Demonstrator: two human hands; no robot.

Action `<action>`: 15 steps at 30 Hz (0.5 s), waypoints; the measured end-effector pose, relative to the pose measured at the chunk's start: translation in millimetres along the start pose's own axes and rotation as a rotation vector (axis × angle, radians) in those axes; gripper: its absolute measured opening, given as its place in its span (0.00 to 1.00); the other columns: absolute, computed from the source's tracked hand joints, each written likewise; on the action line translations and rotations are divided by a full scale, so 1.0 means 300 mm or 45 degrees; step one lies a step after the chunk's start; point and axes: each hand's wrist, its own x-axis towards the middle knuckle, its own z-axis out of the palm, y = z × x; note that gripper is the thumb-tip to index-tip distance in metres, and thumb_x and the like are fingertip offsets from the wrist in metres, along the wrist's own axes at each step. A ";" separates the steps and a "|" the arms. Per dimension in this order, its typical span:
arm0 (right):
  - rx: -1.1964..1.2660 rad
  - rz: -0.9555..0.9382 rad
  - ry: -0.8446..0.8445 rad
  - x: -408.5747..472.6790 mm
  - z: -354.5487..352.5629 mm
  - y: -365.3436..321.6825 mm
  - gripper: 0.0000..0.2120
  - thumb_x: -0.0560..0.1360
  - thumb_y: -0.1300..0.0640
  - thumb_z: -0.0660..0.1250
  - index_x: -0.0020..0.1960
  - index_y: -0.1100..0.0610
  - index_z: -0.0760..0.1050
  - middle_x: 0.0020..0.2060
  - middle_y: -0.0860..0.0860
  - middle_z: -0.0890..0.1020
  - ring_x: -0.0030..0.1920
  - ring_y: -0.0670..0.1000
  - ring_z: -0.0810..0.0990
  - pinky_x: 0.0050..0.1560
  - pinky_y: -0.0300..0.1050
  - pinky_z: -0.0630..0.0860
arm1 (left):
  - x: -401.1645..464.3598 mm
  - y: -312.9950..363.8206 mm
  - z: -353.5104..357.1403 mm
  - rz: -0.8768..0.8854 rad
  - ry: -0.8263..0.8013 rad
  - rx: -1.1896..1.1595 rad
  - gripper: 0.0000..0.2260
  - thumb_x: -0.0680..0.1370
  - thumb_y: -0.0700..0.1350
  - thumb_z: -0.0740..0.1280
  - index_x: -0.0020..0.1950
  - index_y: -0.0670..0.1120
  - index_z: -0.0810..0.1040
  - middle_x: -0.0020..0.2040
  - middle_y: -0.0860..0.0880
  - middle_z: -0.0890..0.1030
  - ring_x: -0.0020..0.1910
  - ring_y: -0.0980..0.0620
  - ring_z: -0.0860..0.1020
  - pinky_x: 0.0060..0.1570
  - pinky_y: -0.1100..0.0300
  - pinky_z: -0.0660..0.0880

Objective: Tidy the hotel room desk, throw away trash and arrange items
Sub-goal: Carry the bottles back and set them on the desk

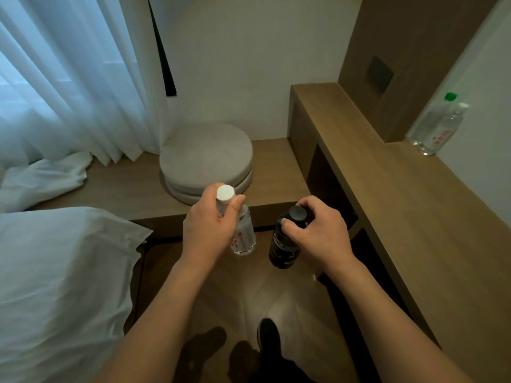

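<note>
Bottles (244,230) four; cushions (206,156) two; pillow (63,272) one

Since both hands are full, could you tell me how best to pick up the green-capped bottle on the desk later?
Grip the green-capped bottle around its body, coming from the room side: it stands upright near the wall, and a second bottle stands close beside it.

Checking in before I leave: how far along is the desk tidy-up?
Done: two bottles stand together on the desk. In hand: the left hand grips a clear bottle, the right hand a dark bottle. Left: setting both down.
</note>
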 end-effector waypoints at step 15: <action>0.093 -0.022 0.020 0.908 0.152 -0.067 0.12 0.68 0.47 0.74 0.47 0.48 0.74 0.39 0.42 0.79 0.41 0.43 0.79 0.40 0.43 0.78 | 0.911 -0.149 0.149 -0.081 0.039 0.067 0.11 0.80 0.58 0.66 0.56 0.52 0.76 0.44 0.57 0.78 0.43 0.59 0.77 0.36 0.63 0.70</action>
